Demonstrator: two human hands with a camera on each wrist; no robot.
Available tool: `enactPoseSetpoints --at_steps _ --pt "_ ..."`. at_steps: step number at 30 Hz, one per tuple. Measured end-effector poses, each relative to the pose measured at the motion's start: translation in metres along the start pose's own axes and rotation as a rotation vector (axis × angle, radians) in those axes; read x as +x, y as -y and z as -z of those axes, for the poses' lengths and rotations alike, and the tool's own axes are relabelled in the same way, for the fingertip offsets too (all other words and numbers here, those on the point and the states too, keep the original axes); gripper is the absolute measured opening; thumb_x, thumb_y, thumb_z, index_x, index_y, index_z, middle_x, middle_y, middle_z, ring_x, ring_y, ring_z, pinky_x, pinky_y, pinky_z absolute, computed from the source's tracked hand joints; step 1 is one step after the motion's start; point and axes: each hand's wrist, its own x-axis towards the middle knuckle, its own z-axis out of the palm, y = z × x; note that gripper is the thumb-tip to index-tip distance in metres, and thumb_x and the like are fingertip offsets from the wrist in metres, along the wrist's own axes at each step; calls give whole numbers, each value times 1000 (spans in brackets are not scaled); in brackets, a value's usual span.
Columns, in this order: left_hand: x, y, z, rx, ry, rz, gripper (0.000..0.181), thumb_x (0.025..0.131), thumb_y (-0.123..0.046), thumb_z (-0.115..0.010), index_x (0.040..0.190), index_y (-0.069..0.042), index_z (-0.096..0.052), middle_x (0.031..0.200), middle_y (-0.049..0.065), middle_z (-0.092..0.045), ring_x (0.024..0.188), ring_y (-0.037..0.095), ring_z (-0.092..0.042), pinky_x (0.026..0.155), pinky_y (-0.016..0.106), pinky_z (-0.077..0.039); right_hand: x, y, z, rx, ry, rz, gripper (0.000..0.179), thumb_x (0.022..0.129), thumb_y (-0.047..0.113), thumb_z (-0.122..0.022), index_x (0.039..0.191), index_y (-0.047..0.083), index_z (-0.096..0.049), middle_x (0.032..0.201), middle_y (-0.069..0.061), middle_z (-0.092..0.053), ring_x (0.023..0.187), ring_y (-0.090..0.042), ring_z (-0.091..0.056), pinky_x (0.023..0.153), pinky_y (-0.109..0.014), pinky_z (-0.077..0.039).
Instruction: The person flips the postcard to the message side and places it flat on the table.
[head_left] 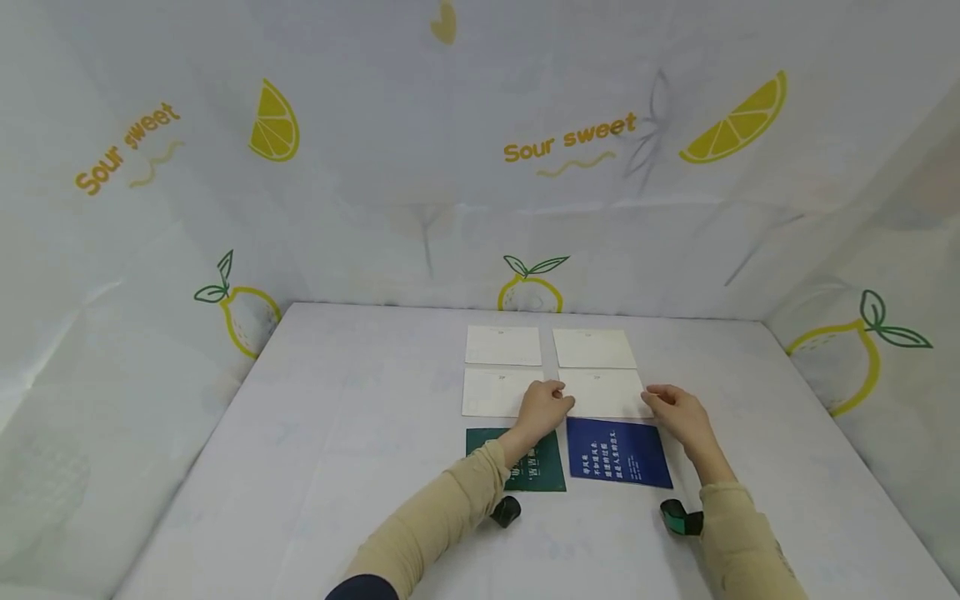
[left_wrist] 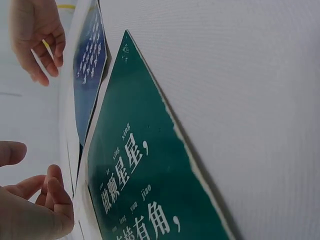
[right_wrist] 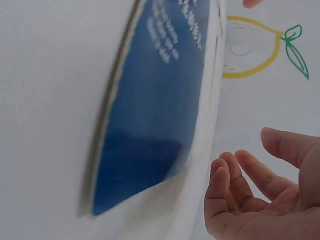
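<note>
In the head view four-part rows of cards lie on the table: white cards at the back and two coloured ones in front. My left hand (head_left: 545,408) is over the gap between the lower left white card (head_left: 495,393) and the lower right white card (head_left: 603,396), thumb and fingers apart in the left wrist view. My right hand (head_left: 678,412) is at the right edge of the lower right card, its fingers loosely bent with nothing between them. Nearest me lie a green card (left_wrist: 145,135) with white writing, partly under my left forearm, and a blue card (right_wrist: 155,110).
Two more white cards, one at back left (head_left: 502,345) and one at back right (head_left: 595,348), lie behind. A black strap end (head_left: 506,511) shows by the left sleeve, a black and green one (head_left: 681,518) by the right. Lemon-printed cloth (head_left: 420,233) stands behind the table.
</note>
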Motion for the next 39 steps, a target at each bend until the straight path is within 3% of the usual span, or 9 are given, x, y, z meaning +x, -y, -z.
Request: enactPoseSetpoints --at_steps 6,11,13,16,18,20,27,33,39 --pt "-6 -1 18 49 0 -62 41 86 -21 -59 121 1 -59 98 12 -61 83 15 -51 69 23 -42 7 -6 -6 22 -45 59 78 87 63 -43 141 8 -37 129 -23 -50 111 -37 -51 83 -48 -48" --pt "-15 2 37 46 9 -71 44 88 -21 -58 125 1 -56 104 15 -61 79 15 -53 66 22 -43 15 -14 -19 25 -73 124 84 82 72 -42 142 15 -35 123 -16 -54 106 -31 -55 80 -43 -49" --pt "-19 3 45 26 6 -60 45 88 -21 -58 126 1 -55 106 16 -60 78 15 -54 66 23 -44 -2 6 -16 31 -50 140 80 84 68 -45 142 13 -35 123 -16 -54 105 -31 -55 77 -39 -50" --pt "-27 4 53 1 4 -46 46 88 -21 -58 129 0 -53 108 16 -58 77 16 -53 65 24 -44 -42 51 -3 68 26 164 76 89 58 -47 142 6 -31 125 -22 -52 107 -35 -54 81 -40 -50" --pt "-34 5 57 -14 12 -33 49 88 -22 -59 131 0 -51 109 16 -57 79 16 -52 65 25 -43 -69 80 5 105 98 158 76 92 49 -50 144 0 -24 130 -27 -46 114 -39 -51 89 -46 -47" --pt "-40 8 60 -24 23 -22 52 87 -23 -60 133 0 -48 111 17 -55 81 17 -50 66 26 -42 -83 92 5 139 161 159 78 93 46 -50 146 -1 -17 132 -28 -43 116 -42 -49 96 -52 -43" --pt "-65 22 72 3 4 21 58 84 -24 -62 133 2 -46 113 19 -52 95 24 -48 76 35 -40 -101 101 -14 210 304 147 78 93 42 -53 147 4 -12 136 -28 -38 120 -45 -49 100 -55 -39" --pt "-81 33 84 41 3 29 61 84 -23 -62 135 3 -42 120 23 -48 108 35 -48 88 52 -42 -113 101 -38 275 373 114 72 92 35 -56 145 3 -18 134 -28 -41 116 -41 -53 97 -49 -45" --pt "-95 39 89 63 5 95 66 83 -26 -64 137 1 -40 128 27 -42 116 39 -38 91 60 -36 -122 103 -53 291 405 104 71 90 31 -59 144 3 -23 138 -30 -39 119 -41 -51 94 -46 -47"
